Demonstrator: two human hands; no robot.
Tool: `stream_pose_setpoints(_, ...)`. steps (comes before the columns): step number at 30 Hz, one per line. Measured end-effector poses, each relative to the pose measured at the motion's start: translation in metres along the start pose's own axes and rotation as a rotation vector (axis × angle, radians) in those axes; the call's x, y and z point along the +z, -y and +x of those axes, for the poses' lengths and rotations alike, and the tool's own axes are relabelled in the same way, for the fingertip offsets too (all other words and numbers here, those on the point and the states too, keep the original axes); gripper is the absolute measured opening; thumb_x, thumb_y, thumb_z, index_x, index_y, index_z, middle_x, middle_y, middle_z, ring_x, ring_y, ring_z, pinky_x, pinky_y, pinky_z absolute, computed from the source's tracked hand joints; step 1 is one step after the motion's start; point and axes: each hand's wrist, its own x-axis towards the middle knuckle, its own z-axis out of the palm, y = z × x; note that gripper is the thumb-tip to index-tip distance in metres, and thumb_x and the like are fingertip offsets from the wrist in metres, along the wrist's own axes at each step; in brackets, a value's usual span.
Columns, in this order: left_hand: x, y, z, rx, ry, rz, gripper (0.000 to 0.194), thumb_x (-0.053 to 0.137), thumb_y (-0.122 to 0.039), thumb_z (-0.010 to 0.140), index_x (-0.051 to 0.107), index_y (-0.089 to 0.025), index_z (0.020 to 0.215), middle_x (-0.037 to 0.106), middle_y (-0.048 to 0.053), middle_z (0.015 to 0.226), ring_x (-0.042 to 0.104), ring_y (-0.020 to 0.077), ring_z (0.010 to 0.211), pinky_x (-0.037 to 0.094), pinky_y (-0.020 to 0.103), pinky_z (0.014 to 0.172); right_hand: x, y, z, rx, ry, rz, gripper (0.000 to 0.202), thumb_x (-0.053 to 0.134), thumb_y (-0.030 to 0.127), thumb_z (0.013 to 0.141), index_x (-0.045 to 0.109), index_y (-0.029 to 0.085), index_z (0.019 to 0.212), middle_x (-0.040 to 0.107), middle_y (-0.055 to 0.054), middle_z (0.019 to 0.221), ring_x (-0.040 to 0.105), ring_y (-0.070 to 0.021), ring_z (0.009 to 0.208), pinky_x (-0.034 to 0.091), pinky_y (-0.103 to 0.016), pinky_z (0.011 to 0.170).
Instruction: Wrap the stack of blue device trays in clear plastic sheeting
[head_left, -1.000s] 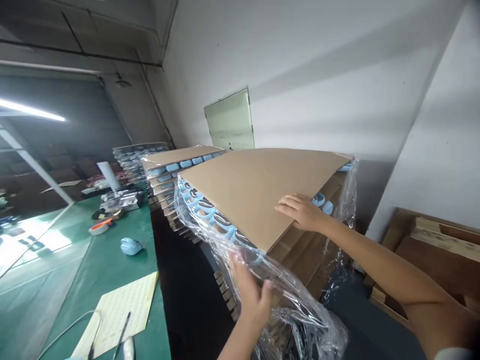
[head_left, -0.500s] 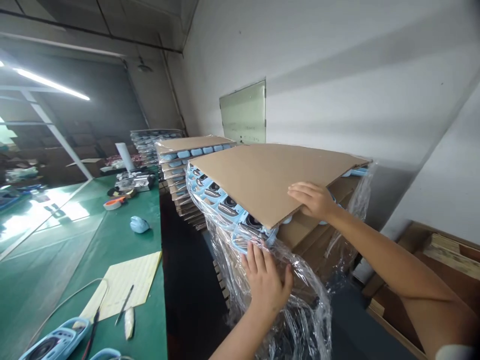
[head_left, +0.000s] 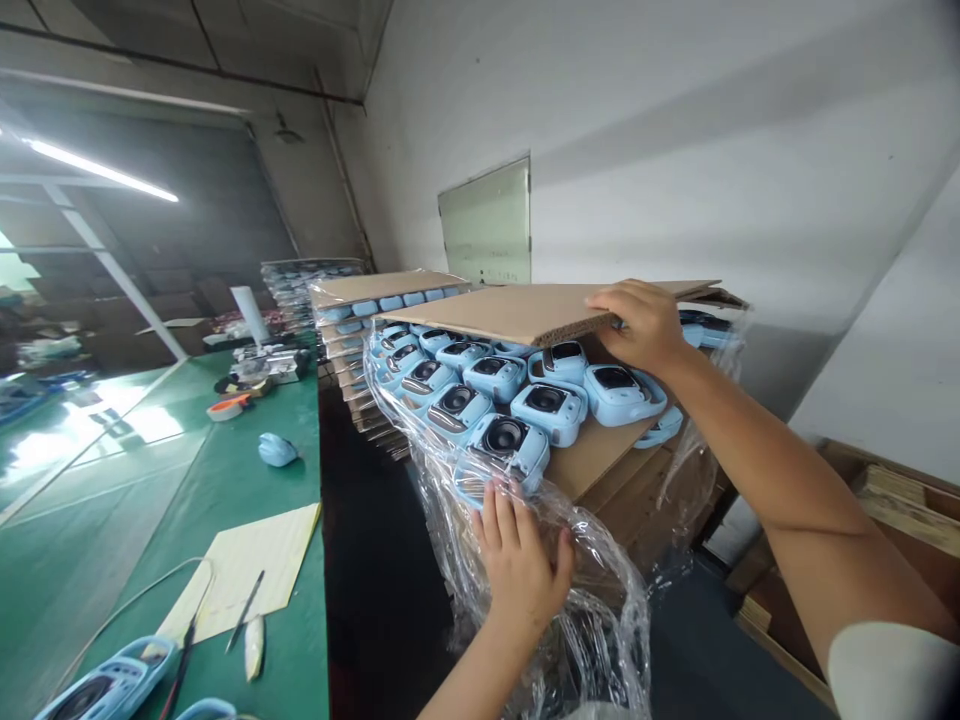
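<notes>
My right hand (head_left: pixel 641 322) grips the near edge of a cardboard sheet (head_left: pixel 480 308) and holds it tilted up. Beneath the sheet, rows of light blue speaker housings (head_left: pixel 547 402) with black round cones stand on another cardboard layer (head_left: pixel 592 455). At the near corner of the stack, my left hand (head_left: pixel 525 560) lies with fingers outstretched against clear plastic wrap (head_left: pixel 607 570). Its fingertips touch the wrap by the nearest speaker housing (head_left: pixel 506 445). The wrap hangs loosely down the stack's side.
On the left runs a green table (head_left: pixel 172 480) with a paper sheet (head_left: pixel 240 565), a tape roll (head_left: pixel 227 408) and a blue speaker housing (head_left: pixel 109 680). More wrapped stacks (head_left: pixel 390 285) stand behind. Open cartons (head_left: pixel 885 540) sit at the right by the wall.
The cardboard sheet's near edge has been lifted by my right hand, uncovering several rows of speaker housings. My left hand has stayed nearly in place.
</notes>
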Motion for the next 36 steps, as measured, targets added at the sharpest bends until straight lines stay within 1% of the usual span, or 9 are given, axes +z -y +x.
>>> stream_pose_setpoints(3,0.0,0.001,0.0,-0.001,-0.004,0.003,0.082,0.056,-0.034,0.08,0.019,0.003,0.143,0.039,0.03,0.136,0.028,0.0421,0.132,0.025,0.058,0.104,0.003,-0.009,0.01,0.1,0.025,-0.024,0.014,0.053,0.032,0.086,0.06,0.02,0.085,0.067,-0.004,0.081,0.062,-0.0214,0.077,0.048,-0.034,0.068)
stream_pose_setpoints(5,0.0,0.002,0.0,0.005,-0.013,0.007,0.083,0.056,-0.034,0.08,0.019,0.004,0.143,0.039,0.031,0.136,0.029,0.0421,0.132,0.025,0.058,0.104,0.004,-0.014,0.016,0.141,0.045,-0.025,0.016,0.054,0.035,0.086,0.06,0.02,0.085,0.066,-0.004,0.082,0.061,-0.0215,0.077,0.047,-0.035,0.069)
stream_pose_setpoints(12,0.002,0.004,0.0,0.012,-0.022,0.01,0.082,0.055,-0.033,0.08,0.018,0.002,0.144,0.041,0.03,0.134,0.032,0.0418,0.13,0.026,0.058,0.103,0.0,-0.027,0.031,0.219,0.03,-0.051,0.019,0.053,0.038,0.087,0.058,0.02,0.085,0.063,-0.004,0.078,0.06,-0.0218,0.075,0.047,-0.035,0.067)
stream_pose_setpoints(18,0.002,0.005,0.0,0.027,-0.021,0.014,0.083,0.056,-0.031,0.08,0.017,0.003,0.144,0.041,0.03,0.133,0.03,0.0421,0.13,0.027,0.058,0.103,-0.006,-0.034,0.043,0.31,0.041,-0.058,0.016,0.058,0.038,0.086,0.057,0.021,0.086,0.062,-0.002,0.08,0.06,-0.0207,0.075,0.049,-0.035,0.068)
stream_pose_setpoints(21,0.001,0.005,-0.001,0.024,-0.013,0.01,0.081,0.056,-0.031,0.079,0.02,0.004,0.143,0.04,0.031,0.134,0.029,0.0422,0.131,0.027,0.059,0.103,-0.011,-0.041,0.043,0.339,-0.015,-0.059,0.02,0.063,0.039,0.083,0.056,0.021,0.085,0.062,-0.002,0.079,0.058,-0.0199,0.073,0.048,-0.035,0.066)
stream_pose_setpoints(24,0.0,0.005,-0.002,0.01,0.005,-0.004,0.08,0.055,-0.029,0.08,0.02,0.004,0.143,0.037,0.031,0.136,0.027,0.0417,0.132,0.027,0.059,0.103,-0.019,-0.049,0.04,0.354,-0.087,-0.061,0.024,0.067,0.041,0.079,0.057,0.019,0.082,0.062,-0.003,0.076,0.055,-0.017,0.068,0.047,-0.032,0.064)
stream_pose_setpoints(29,-0.001,0.005,-0.001,-0.003,0.013,-0.024,0.079,0.054,-0.028,0.08,0.02,0.002,0.143,0.038,0.028,0.138,0.025,0.0405,0.134,0.025,0.058,0.104,-0.034,-0.065,0.03,0.388,-0.231,-0.039,0.033,0.072,0.048,0.073,0.059,0.017,0.076,0.06,-0.005,0.066,0.052,-0.0157,0.06,0.042,-0.03,0.055)
stream_pose_setpoints(33,-0.003,0.005,-0.001,0.014,0.013,-0.009,0.077,0.055,-0.028,0.079,0.023,0.004,0.142,0.04,0.028,0.136,0.025,0.0408,0.134,0.025,0.057,0.104,-0.043,-0.091,0.022,0.472,-0.353,-0.126,0.042,0.076,0.052,0.064,0.058,0.015,0.073,0.061,-0.008,0.068,0.054,-0.0176,0.061,0.04,-0.031,0.054)
stream_pose_setpoints(36,-0.003,0.004,-0.001,0.023,0.014,0.01,0.075,0.055,-0.028,0.079,0.026,0.003,0.141,0.042,0.028,0.135,0.027,0.0403,0.133,0.026,0.056,0.103,-0.047,-0.117,0.026,0.567,-0.469,-0.241,0.047,0.083,0.048,0.053,0.052,0.017,0.07,0.059,-0.006,0.068,0.052,-0.0168,0.061,0.037,-0.031,0.054)
